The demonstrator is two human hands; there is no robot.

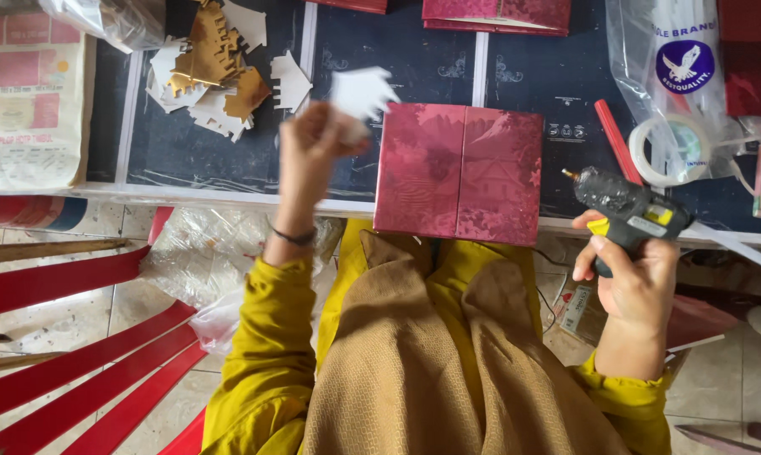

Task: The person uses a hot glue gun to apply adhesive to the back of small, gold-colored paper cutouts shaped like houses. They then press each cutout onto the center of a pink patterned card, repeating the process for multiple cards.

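**Item: card-decorating bench, head view**

- L hand (311, 145): raised, fingers pinched shut on a white crown-shaped card cut-out (362, 91), held white side up, clear of the bench.
- R hand (633, 274): wrapped around the grip of a black-and-yellow hot glue gun (629, 206), nozzle pointing up-left, held off the bench edge; well apart from the L hand.
- Between the hands: maroon gate-fold card cover (458, 173), closed, lying flat on the dark work board (186, 143), its near edge overhanging a little. Just right of the L hand, left of the gun.
- Beyond the L hand, up-left: heap of gold and white crown cut-outs (216, 72), more of the same shape.
- Beyond the R hand: roll of clear tape (673, 150) under a plastic bag (667, 59); red strip (618, 139) beside it.
- Far edge: more maroon covers (496, 15).

**Step, as judged:** cut-out picked, gun ready; glue not yet seen on the piece. Looks like pre-gluing stage.

**Next move calls for:** bringing nozzle and cut-out together, small dab on the side facing up, fingers kept off the hot tip, then square placement on the cover.
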